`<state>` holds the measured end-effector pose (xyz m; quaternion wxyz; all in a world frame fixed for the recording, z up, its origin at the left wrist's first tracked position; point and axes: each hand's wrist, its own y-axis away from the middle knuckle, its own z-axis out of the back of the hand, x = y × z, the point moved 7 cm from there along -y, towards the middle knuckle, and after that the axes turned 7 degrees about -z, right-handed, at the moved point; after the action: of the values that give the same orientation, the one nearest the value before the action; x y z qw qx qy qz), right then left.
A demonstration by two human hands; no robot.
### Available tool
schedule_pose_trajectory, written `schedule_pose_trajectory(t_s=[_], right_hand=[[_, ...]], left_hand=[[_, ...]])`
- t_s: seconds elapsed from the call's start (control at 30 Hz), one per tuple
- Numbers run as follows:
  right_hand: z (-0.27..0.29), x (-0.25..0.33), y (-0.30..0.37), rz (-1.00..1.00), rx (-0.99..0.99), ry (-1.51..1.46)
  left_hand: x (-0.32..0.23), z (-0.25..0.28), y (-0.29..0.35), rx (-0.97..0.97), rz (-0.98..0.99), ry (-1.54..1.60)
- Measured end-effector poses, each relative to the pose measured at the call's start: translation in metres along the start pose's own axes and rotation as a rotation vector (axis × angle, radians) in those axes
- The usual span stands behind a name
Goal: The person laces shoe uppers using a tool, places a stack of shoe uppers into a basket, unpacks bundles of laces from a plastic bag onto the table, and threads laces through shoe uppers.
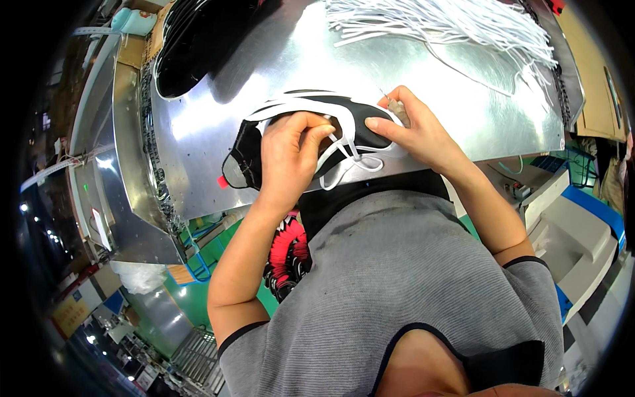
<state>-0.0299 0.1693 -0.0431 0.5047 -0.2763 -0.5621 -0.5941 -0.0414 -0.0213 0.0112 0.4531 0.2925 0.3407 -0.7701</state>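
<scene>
A black and white shoe upper [248, 145] lies near the front edge of the metal table, a small red tab at its left end. My left hand [289, 152] is over its middle, thumb and forefinger pinched on a white shoelace [337, 173] that hangs in loops from the upper. My right hand [420, 129] is at the upper's right end, its thumb against the black part. Within that hand's curled fingers sits a tool with a thin metal shaft and a tan, wrapped-looking handle [398, 111]; its tip is too small to make out.
A bundle of white shoelaces [443, 23] covers the table's far right, one strand trailing forward. Black shoe uppers [198, 46] are stacked at the far left. Red and black pieces [289, 255] hang below the table by my left arm. A grey bin [572, 241] stands at right.
</scene>
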Motion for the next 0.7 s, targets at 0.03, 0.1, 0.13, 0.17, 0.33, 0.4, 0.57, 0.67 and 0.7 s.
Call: schedule_pose_trajectory(t_s=[0.03, 0.1, 0.13, 0.17, 0.33, 0.4, 0.57, 0.67, 0.7], right_hand=[[0.001, 0.001, 0.002, 0.036, -0.041, 0.024], [-0.003, -0.001, 0.002, 0.002, -0.041, -0.039], [-0.004, 0.006, 0.002, 0.067, -0.07, -0.103], [-0.004, 0.012, 0.003, 0.133, -0.098, -0.168], [-0.007, 0.011, -0.008, 0.237, -0.141, -0.199], [0.006, 0.004, -0.011, 0.205, -0.111, -0.234], [0.043, 0.003, -0.009, 0.102, 0.0, -0.336], [0.062, -0.008, -0.02, 0.122, 0.005, -0.25], [0.065, -0.011, -0.022, 0.121, 0.012, -0.218]], left_hand=[[-0.009, 0.002, 0.001, 0.001, -0.129, -0.18], [-0.013, 0.011, 0.007, 0.007, -0.172, -0.356], [-0.018, 0.019, 0.009, -0.018, -0.209, -0.432], [-0.024, 0.028, 0.011, -0.044, -0.245, -0.51], [-0.003, 0.084, 0.035, -0.118, -0.094, -0.731], [0.015, 0.126, 0.051, -0.202, -0.044, -0.838], [0.098, 0.319, 0.147, -0.284, 0.377, -1.114], [0.115, 0.375, 0.191, -0.348, 0.442, -1.265], [0.117, 0.365, 0.183, -0.381, 0.385, -1.202]])
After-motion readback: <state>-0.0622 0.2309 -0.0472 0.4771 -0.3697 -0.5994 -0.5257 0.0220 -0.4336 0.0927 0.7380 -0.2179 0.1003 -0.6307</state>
